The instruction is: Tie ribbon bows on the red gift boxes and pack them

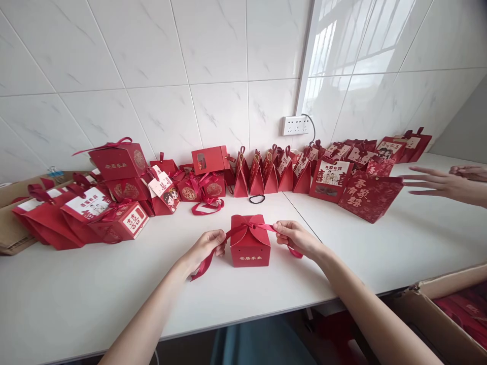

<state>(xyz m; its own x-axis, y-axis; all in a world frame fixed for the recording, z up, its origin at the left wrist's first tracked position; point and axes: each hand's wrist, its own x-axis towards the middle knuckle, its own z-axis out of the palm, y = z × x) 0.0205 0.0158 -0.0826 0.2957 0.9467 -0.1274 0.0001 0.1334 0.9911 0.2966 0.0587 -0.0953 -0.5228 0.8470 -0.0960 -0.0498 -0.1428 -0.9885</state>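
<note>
A small red gift box (250,256) with gold characters stands upright on the white table, its curved top flaps closed. A red ribbon (259,226) runs across its top and crosses in a knot at the middle. On the box's left side, my left hand (213,243) pinches one end of the ribbon, and a tail hangs below it toward the table. My right hand (292,236) is closed on the other end at the right, with a loop of ribbon drooping beneath. Both stretches of ribbon look pulled outward.
Stacked red boxes (119,162) and bags fill the left. Triangular red boxes (255,175) line the wall by a power strip (296,125). A black band (257,199) lies mid-table. Another person's hands (449,183) are at the right, above an open carton (426,309).
</note>
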